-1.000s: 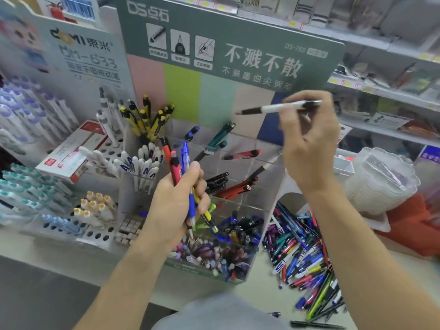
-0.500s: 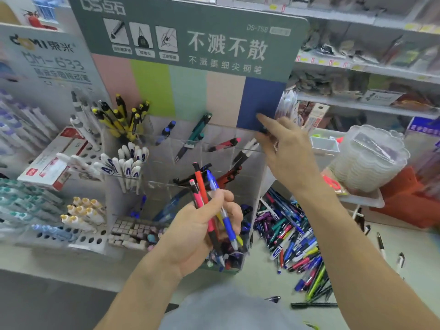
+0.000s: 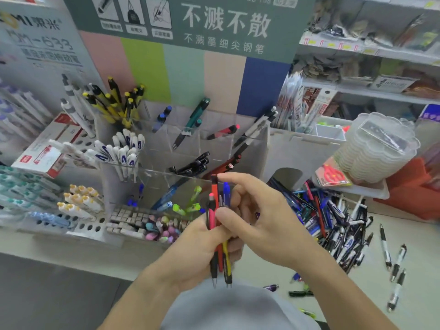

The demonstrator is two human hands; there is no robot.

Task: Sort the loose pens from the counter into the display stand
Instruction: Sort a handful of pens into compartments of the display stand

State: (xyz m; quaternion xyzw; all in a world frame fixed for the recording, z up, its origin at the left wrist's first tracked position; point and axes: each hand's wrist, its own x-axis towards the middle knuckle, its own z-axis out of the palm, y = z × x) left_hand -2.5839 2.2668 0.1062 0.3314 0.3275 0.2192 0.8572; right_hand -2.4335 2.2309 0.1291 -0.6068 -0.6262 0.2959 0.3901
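From the head camera, a person's left hand [image 3: 200, 253] grips a small bunch of pens [image 3: 217, 225] upright in front of a clear display stand [image 3: 250, 148] on a shop counter [image 3: 297, 265]. At least four pens show in the bunch: a red one standing tallest, a pink-capped one beside it, a blue-topped one behind, and one with a yellow lower barrel; the exact count is hidden by the fingers. The right hand [image 3: 264, 225] meets the bunch from the right, thumb pressed against the red and pink barrels and forefinger stretched over the tops, the other fingers loosely curled; it pinches at the bunch rather than holding a pen of its own.

In the stand's back row, the compartments hold, from left to right, a cluster of yellow-and-black pens [image 3: 114, 101], two blue-capped pens [image 3: 162, 117], two dark green pens [image 3: 195, 117], one red-and-black pen [image 3: 223, 132] and about three white-and-black pens [image 3: 257, 127]. The row below carries white pens [image 3: 126, 148], a bundle of black pens [image 3: 192, 165] and some red ones. The front bin shows three lime-green caps [image 3: 188, 206] and a jumble of pastel pieces.

To the right of the stand lies a heap of loose pens [image 3: 333, 222], too many to count, mostly blue, black and white. Three white-and-black pens [image 3: 395, 263] lie apart on the counter further right, with a few strays near the bottom edge. A stack of clear plastic trays [image 3: 376, 151] stands behind the heap.
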